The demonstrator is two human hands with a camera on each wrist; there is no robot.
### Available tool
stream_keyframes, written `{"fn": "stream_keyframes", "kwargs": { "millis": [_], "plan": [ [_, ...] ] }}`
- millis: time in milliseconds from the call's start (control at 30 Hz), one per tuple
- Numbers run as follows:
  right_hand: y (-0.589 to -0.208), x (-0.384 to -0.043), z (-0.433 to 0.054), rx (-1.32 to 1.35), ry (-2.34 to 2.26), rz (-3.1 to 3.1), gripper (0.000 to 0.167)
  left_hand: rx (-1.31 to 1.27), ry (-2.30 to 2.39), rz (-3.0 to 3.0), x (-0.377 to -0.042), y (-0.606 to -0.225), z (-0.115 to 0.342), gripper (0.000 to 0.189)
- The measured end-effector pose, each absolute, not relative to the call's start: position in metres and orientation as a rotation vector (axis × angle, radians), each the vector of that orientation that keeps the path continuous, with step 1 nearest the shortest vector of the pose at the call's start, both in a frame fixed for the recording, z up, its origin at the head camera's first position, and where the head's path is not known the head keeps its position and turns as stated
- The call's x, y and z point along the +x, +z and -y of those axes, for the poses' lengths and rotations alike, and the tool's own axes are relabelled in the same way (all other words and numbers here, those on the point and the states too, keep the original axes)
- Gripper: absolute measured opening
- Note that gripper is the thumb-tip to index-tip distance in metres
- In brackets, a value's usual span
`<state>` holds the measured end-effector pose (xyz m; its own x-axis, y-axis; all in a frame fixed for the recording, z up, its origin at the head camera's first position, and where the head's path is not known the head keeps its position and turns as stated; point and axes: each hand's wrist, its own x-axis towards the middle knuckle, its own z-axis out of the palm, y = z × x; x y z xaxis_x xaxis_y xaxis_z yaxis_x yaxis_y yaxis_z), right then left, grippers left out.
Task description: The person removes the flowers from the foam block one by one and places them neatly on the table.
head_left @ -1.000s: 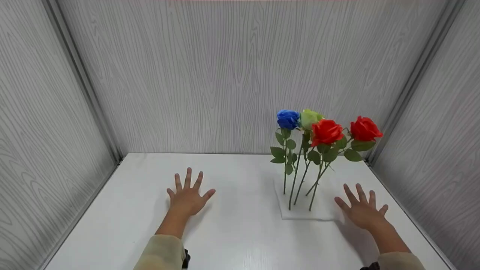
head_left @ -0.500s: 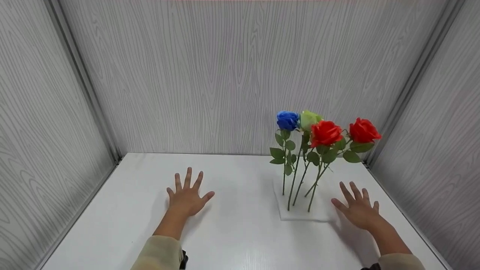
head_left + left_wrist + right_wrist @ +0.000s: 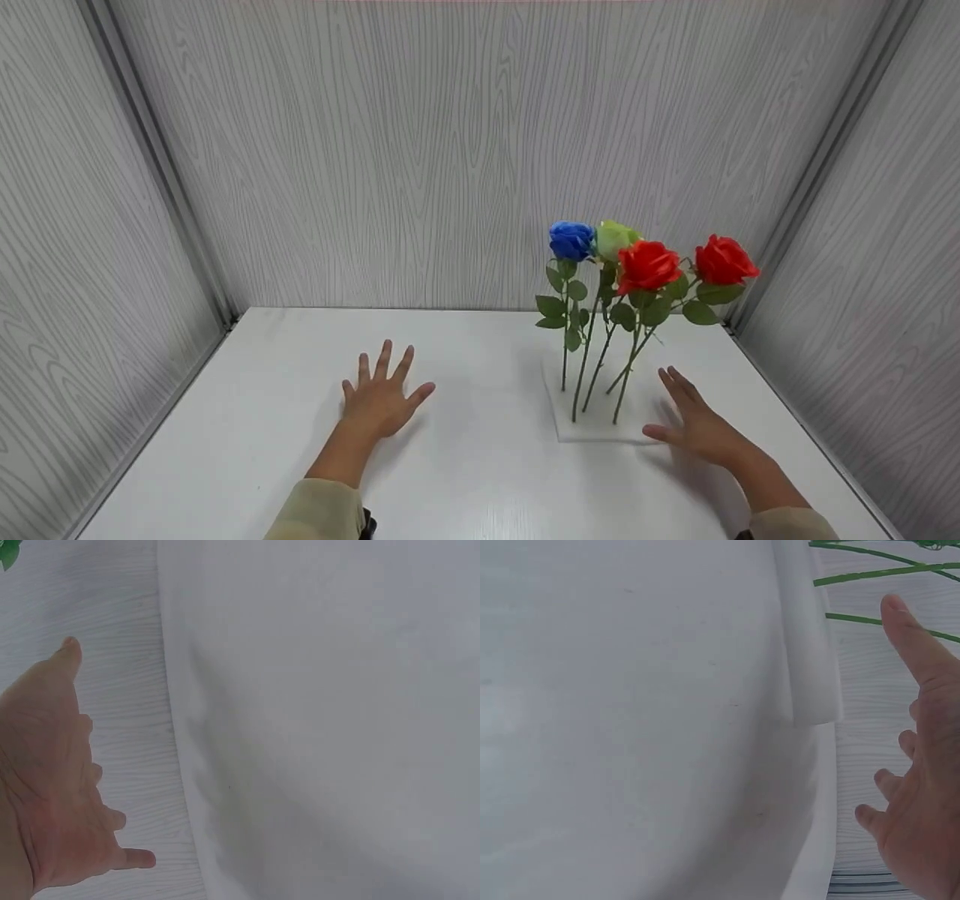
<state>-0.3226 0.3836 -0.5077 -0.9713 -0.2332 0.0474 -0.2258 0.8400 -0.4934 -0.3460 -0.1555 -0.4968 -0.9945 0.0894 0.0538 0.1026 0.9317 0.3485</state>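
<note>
My left hand (image 3: 379,405) hovers over the left half of the white table, palm down with its fingers spread and nothing in it. At the right, my right hand (image 3: 697,427) is empty too, its fingers straight and its thumb reaching toward the white block (image 3: 568,433). Thin green stems stand in that block. They carry a blue rose (image 3: 571,241), a pale green rose (image 3: 614,238), a red rose (image 3: 649,267) in front and a second red rose (image 3: 725,260) leaning right. In the right wrist view, the thumb (image 3: 907,626) overlaps one stem (image 3: 855,618).
Grey wood-grain panels close off the back (image 3: 390,150), the left (image 3: 75,262) and the right (image 3: 885,300) of the white table (image 3: 465,480). Green leaves (image 3: 551,306) stick out from the stems toward the middle.
My right hand has moved left toward the white block, its fingers drawing closer together and its thumb turning toward the stems. The left hand has barely shifted. The roses stay in place.
</note>
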Motion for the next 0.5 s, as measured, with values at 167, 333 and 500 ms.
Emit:
{"fn": "stream_keyframes", "kwargs": {
  "millis": [167, 333, 500],
  "plan": [
    [-0.518, -0.328, -0.377, -0.451, -0.853, -2.989, 0.114, -0.193, -0.605, 3.034, -0.347, -0.502, 0.139, 0.087],
    [-0.525, -0.336, -0.37, -0.507, -0.874, -2.976, 0.107, -0.216, -0.659, 2.996, -0.351, -0.506, 0.116, 0.081],
    [-0.533, -0.34, -0.369, -0.457, -0.836, -2.934, 0.102, -0.256, -0.796, 2.965, -0.354, -0.508, 0.092, 0.076]
  ]
}}
